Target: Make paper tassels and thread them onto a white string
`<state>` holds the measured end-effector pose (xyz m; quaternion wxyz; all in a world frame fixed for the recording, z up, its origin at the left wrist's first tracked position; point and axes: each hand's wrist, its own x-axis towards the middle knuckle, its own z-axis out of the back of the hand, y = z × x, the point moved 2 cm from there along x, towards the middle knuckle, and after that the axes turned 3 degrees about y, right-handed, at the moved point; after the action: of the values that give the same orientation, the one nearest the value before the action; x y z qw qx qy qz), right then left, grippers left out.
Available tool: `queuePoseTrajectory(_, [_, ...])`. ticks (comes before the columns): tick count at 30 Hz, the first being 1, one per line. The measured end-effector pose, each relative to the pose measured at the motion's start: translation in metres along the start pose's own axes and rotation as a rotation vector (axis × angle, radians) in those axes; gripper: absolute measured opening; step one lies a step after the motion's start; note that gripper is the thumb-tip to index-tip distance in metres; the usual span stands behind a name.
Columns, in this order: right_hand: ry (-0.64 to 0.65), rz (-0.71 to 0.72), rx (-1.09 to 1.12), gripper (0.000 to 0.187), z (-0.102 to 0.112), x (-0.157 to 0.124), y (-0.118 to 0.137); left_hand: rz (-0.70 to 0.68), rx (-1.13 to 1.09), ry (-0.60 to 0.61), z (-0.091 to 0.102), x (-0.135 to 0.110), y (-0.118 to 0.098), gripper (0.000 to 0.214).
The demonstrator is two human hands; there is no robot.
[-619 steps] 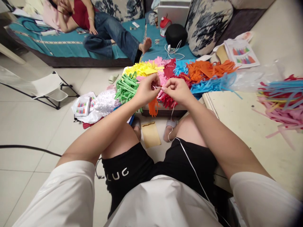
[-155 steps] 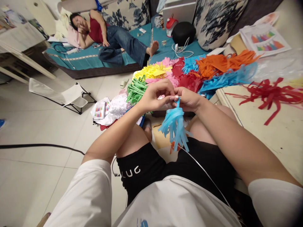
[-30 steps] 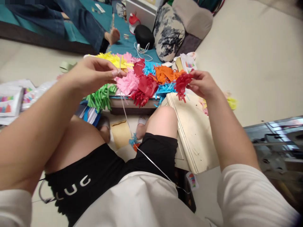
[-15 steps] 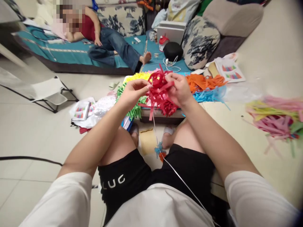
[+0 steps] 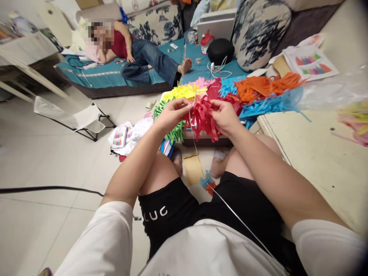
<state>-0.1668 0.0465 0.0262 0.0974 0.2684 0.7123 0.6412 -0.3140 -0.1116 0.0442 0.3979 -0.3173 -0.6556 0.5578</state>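
Observation:
A bunch of red fringed tissue paper (image 5: 204, 119) hangs between my hands above the seat edge. My right hand (image 5: 226, 118) pinches its right side between thumb and fingers. My left hand (image 5: 176, 113) is closed in a pinch on a thin white string (image 5: 234, 212) at the red paper's left side. From there the string runs down between my knees and across my lap to the lower right. Small blue tissue tufts (image 5: 207, 179) and an orange tuft (image 5: 212, 188) sit along it. How the string meets the red paper is partly hidden.
Yellow (image 5: 184, 92), green (image 5: 171, 132), orange (image 5: 258, 89) and blue fringed paper (image 5: 267, 102) lies ahead. A pale table (image 5: 313, 142) stands at right, a folding chair (image 5: 86, 117) at left. Someone reclines on the teal sofa (image 5: 107, 78). Cardboard (image 5: 193, 168) lies between my feet.
The view has shifted, so the scene sits farther right. The red paper now hangs down more spread out, and my left fingers have come to its left side with the string.

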Motion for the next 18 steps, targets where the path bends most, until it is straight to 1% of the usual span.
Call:
queuePoseTrajectory(3, [-0.001, -0.057, -0.008, 0.049, -0.004, -0.001, -0.009, -0.045, 0.126, -0.044, 0.009, 0.005, 0.007, 0.057])
queuePoseTrajectory(5, [-0.030, -0.134, 0.020, 0.050, -0.005, -0.001, -0.012, -0.125, 0.265, -0.103, 0.016, 0.008, 0.008, 0.056])
queuePoseTrajectory(7, [-0.069, -0.211, 0.058, 0.050, -0.005, -0.002, -0.012, -0.224, 0.352, -0.145, 0.020, 0.009, 0.006, 0.057])
queuePoseTrajectory(9, [-0.080, -0.255, 0.107, 0.049, -0.006, -0.004, -0.010, -0.288, 0.328, -0.114, 0.019, 0.009, 0.003, 0.061])
queuePoseTrajectory(11, [-0.048, -0.261, 0.144, 0.048, -0.009, -0.007, -0.007, -0.300, 0.245, -0.034, 0.014, 0.008, 0.002, 0.063])
queuePoseTrajectory(13, [-0.011, -0.242, 0.129, 0.049, -0.012, -0.010, -0.006, -0.296, 0.193, 0.009, 0.008, 0.007, 0.003, 0.063])
queuePoseTrajectory(15, [0.022, -0.211, 0.064, 0.049, -0.013, -0.012, -0.005, -0.301, 0.175, 0.001, 0.004, 0.007, 0.005, 0.062])
queuePoseTrajectory(16, [0.061, -0.199, 0.024, 0.048, -0.012, -0.011, -0.006, -0.305, 0.171, -0.009, 0.004, 0.007, 0.007, 0.062])
queuePoseTrajectory(18, [0.206, -0.200, -0.073, 0.037, -0.004, -0.007, -0.008, -0.316, 0.179, -0.035, 0.005, 0.008, 0.009, 0.063])
